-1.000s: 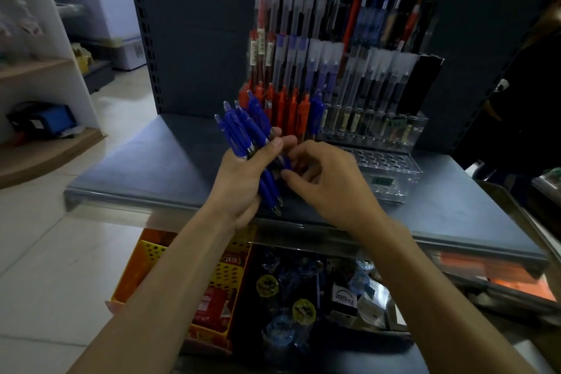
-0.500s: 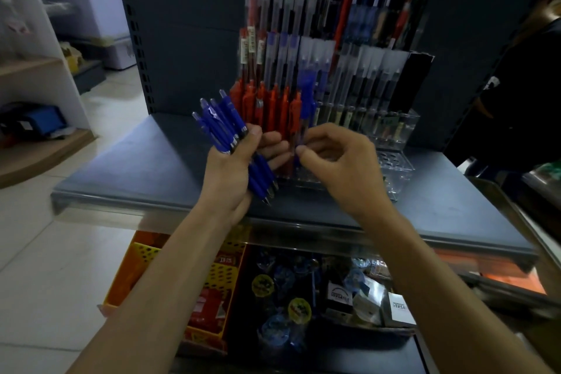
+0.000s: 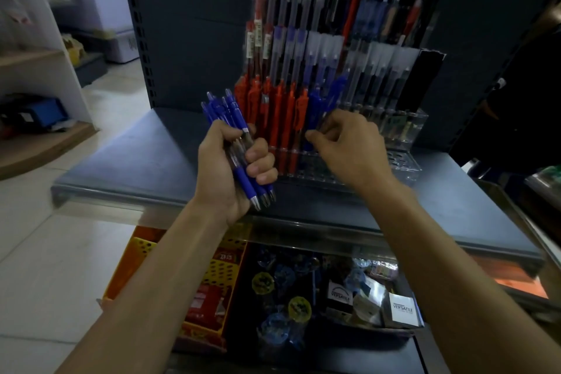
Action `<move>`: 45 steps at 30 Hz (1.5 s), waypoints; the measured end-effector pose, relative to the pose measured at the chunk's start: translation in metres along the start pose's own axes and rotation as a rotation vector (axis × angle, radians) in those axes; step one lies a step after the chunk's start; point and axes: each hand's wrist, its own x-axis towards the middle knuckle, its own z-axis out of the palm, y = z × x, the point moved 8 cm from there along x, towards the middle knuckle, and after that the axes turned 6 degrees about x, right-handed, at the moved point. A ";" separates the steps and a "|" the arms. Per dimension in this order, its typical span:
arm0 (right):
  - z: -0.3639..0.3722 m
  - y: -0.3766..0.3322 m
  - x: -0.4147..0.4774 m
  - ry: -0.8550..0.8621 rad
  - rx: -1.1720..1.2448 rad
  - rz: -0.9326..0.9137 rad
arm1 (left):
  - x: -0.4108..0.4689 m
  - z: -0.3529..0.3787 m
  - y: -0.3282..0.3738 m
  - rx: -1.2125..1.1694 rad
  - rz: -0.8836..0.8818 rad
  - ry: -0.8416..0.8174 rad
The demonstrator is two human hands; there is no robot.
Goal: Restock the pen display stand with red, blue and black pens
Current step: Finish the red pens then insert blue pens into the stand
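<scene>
The left hand [image 3: 226,167] is closed in a fist around a bundle of blue pens [image 3: 235,143], tips pointing down, above the shelf's [image 3: 145,161] front edge. The right hand [image 3: 349,149] pinches one blue pen [image 3: 314,118] standing in the clear display stand [image 3: 403,161], just right of a row of red pens [image 3: 277,118]. The stand sits toward the shelf's back edge.
</scene>
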 end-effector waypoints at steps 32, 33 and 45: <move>0.020 -0.019 -0.045 -0.012 0.511 -0.210 | -0.005 0.013 -0.011 0.411 0.077 0.049; 0.020 -0.018 -0.044 -0.038 0.534 -0.202 | -0.005 0.013 -0.011 0.411 0.077 0.042; -0.019 0.008 -0.020 0.186 0.747 -0.026 | 0.003 0.013 -0.012 0.478 0.133 0.096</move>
